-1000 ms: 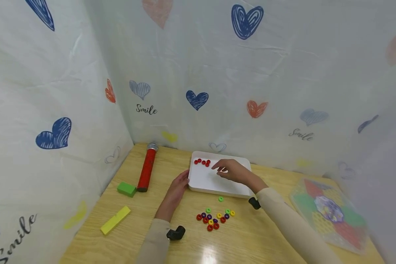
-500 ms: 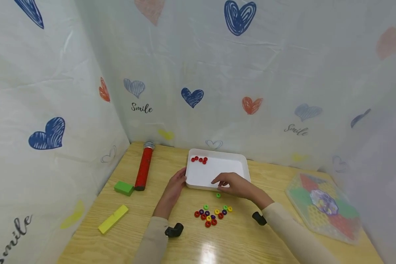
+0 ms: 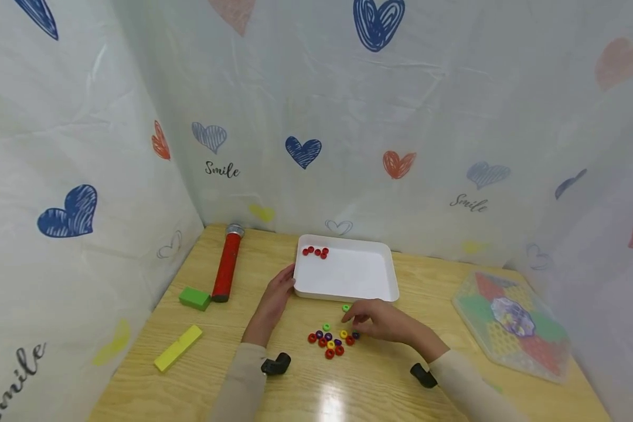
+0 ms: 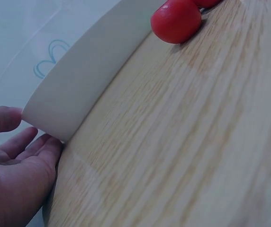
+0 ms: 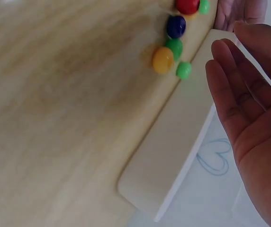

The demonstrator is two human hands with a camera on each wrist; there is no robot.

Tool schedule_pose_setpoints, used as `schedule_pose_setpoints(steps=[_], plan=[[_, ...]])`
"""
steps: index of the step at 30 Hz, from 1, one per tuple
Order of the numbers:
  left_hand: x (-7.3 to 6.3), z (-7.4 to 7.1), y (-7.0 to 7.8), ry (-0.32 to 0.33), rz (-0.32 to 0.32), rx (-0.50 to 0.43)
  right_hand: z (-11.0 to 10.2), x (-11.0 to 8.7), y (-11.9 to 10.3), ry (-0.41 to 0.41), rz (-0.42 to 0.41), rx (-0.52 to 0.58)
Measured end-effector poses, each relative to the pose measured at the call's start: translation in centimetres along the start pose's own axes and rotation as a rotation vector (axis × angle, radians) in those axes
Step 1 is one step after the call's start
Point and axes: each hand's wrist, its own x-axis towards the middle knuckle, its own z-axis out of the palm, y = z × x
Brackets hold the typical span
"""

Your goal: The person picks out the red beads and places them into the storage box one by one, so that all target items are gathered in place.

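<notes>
My left hand (image 3: 271,303) rests at the left side of a shallow white tray (image 3: 361,272), its thumb at the rim and fingers against the outer wall (image 4: 78,90). Several small red beads (image 3: 318,252) lie in the tray's far left part. On the wood in front of it is a loose group of ring-shaped beads in red, purple, yellow and green, including a yellow bead (image 3: 343,334). Over the right end of that group hangs my right hand (image 3: 384,322), hiding some beads. In the right wrist view its thumb and fingers are apart, with nothing visible between them.
At the left of the table lie a red tube with a silver head (image 3: 227,266), a green block (image 3: 194,298) and a yellow block (image 3: 178,349). A clear-lidded, many-coloured case (image 3: 511,325) lies at the right. Heart-printed sheeting (image 3: 306,193) walls the back and sides.
My right hand has come from above the tray, back over its near edge, to the bead group on the table. The left hand stays at the tray's side.
</notes>
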Motion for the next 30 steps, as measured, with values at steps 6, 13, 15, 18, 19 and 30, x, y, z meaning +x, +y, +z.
schedule_pose_setpoints(steps=[6, 13, 15, 18, 19, 30], plan=[[0.2, -0.1, 0.0, -0.006, 0.002, -0.013, 1.3, -0.9, -0.3, -0.022, 0.006, 0.076], [-0.1, 0.2, 0.2, 0.013, -0.017, -0.007, 2.3, -1.7, -0.5, -0.002, -0.016, 0.046], [-0.2, 0.2, 0.2, 0.015, -0.018, -0.012, 2.5, -1.8, -0.3, 0.006, -0.022, 0.022], [-0.1, 0.2, 0.2, 0.002, -0.003, -0.019, 2.7, -1.9, -0.1, 0.012, -0.024, -0.007], [-0.1, 0.2, 0.2, 0.002, -0.003, -0.024, 2.8, -1.9, -0.1, 0.012, -0.022, -0.010], [-0.1, 0.2, 0.1, 0.001, -0.002, -0.036, 3.8, -2.1, -0.3, 0.047, -0.089, -0.066]])
